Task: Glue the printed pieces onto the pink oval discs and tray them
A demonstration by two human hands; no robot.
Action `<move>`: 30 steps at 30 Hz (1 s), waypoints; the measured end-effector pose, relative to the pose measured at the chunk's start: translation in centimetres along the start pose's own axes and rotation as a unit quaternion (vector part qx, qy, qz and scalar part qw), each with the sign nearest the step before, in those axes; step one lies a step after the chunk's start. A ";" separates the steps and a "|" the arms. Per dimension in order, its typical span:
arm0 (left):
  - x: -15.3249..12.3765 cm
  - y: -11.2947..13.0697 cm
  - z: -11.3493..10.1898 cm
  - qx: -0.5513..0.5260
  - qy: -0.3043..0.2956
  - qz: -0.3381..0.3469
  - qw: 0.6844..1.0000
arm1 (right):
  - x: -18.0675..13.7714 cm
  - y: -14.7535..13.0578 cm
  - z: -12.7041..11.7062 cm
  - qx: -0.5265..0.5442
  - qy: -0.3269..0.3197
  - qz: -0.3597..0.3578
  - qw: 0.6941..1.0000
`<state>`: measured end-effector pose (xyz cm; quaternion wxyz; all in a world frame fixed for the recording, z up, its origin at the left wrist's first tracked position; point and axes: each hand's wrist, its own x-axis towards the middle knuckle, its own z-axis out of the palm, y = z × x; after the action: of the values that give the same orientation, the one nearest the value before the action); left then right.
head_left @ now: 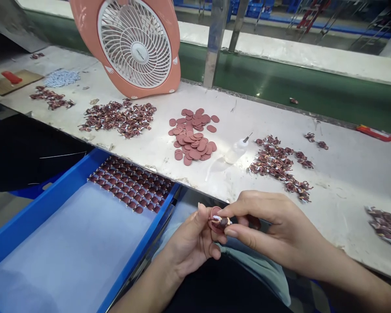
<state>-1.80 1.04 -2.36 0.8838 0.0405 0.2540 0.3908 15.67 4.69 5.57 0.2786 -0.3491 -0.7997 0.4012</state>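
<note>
Far below and left of the salmon-pink plastic fan (135,43), a blue plastic tray (52,204) lined with pale, soft sheeting holds neat rows of dark brown finished pieces (130,184) along the end nearest the fan. Just below the fan, a loose heap of small brown and white moulded parts (120,117) lies on the scuffed white bench (345,174). Below and right of the fan sits a pile of flat, matte, reddish-brown ovals (192,137), each with a small hole.

Well below the fan, off the bench's near edge, the left hand (192,241) is curled, with thumb and fingertips closed on a reddish oval disc (214,213). Against that disc sits a small brown figure (220,221), glossy with a white patch. The right hand (273,226) pinches it tight between thumb and forefinger, its other fingers folded. The fingers cover the joint, so the figure seems to be touching the disc, not apart from it.

Further right of the fan, a translucent squeeze bottle (236,150) with a dark needle tip lies on its side, and beyond it lies a second scatter of brown parts (280,165).
</note>
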 end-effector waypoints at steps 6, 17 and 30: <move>-0.7 0.3 0.6 0.043 0.120 0.121 0.984 | -0.4 1.3 2.6 -0.196 0.138 -0.109 0.965; -1.8 0.2 0.4 0.174 0.257 0.330 0.892 | 1.4 3.0 7.3 -0.287 0.165 -0.238 0.913; -7.3 4.9 -11.6 0.410 0.542 0.314 0.663 | -0.7 3.1 7.2 -0.266 0.095 -0.251 0.926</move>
<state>-14.78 -2.18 -8.03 0.3096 0.2567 0.7948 0.4544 11.87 2.24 -0.90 0.3418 -0.2346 -0.9083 0.0553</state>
